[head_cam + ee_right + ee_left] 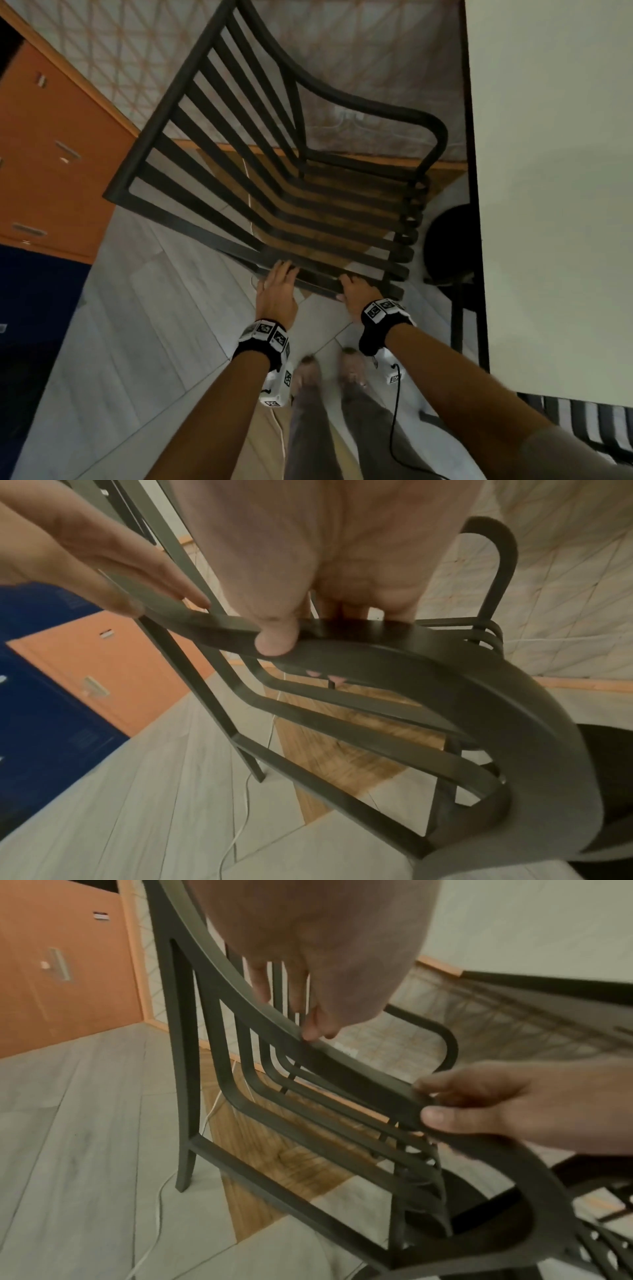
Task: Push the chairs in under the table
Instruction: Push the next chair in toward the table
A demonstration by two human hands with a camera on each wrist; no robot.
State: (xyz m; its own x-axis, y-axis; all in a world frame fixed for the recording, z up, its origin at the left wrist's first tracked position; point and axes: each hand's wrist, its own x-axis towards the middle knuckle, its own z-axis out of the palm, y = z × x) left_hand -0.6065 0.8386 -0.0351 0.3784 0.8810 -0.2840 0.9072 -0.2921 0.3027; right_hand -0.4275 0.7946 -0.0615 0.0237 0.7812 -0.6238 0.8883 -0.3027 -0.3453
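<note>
You are clasping the chair [169,102] by its top rail [318,281] — left hand [277,291] pinching it, right hand [358,294] curled round it — likely for steering; it is standing beside the surface [555,171], not yet under.

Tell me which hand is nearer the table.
Right. The right hand holds the chair rail at its end beside the table; the left hand holds the same rail farther away.

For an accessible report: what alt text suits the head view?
Seen from above, the left hand and right hand hold the top rail of a dark slatted armchair beside a white table, with orange cabinets at left.
</note>
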